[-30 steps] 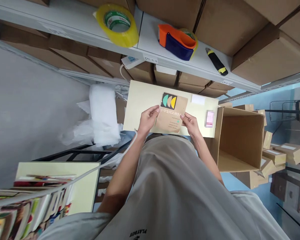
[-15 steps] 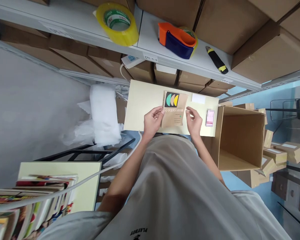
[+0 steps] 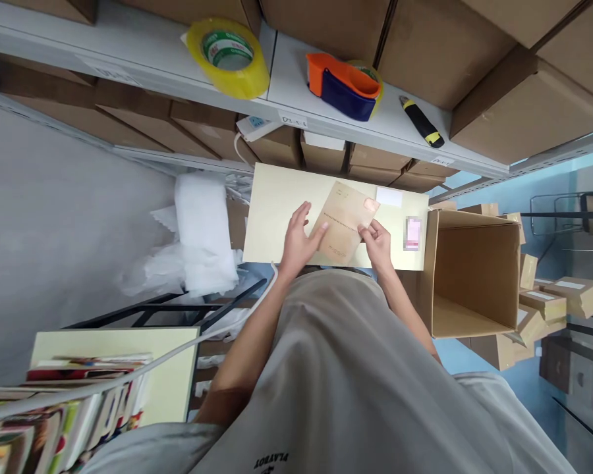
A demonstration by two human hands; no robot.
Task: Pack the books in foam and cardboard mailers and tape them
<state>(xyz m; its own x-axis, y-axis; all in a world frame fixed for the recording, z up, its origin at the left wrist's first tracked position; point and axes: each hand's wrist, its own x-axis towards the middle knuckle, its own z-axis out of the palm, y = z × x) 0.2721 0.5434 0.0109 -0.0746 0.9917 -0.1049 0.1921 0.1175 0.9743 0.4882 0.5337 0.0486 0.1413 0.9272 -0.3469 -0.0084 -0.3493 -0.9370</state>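
Note:
A thin tan book [image 3: 344, 220] is tilted over the pale yellow tabletop [image 3: 277, 197], its plainer side with small print and a pinkish patch facing up. My right hand [image 3: 377, 242] pinches the book's right edge between thumb and fingers. At the left edge, my left hand [image 3: 300, 240] is open, fingers spread, with its thumb at or just over the book's edge. Whether that thumb touches the book I cannot tell. A white slip of paper [image 3: 389, 196] lies behind the right hand, and a blurred pink-screened object [image 3: 412, 234] lies to its right.
On the shelf [image 3: 286, 56] ahead are a yellow tape roll [image 3: 230, 59], an orange-and-blue tape dispenser [image 3: 343, 85] and a utility knife [image 3: 422, 122]. An open carton [image 3: 474, 276] stands at right. White wrapping [image 3: 202, 230] and rows of books [image 3: 79, 401] are at left.
The book has been turned over from its cover with the coloured shapes to the plainer side, and it now slants. My left hand has opened; my right hand has closed on the book's edge.

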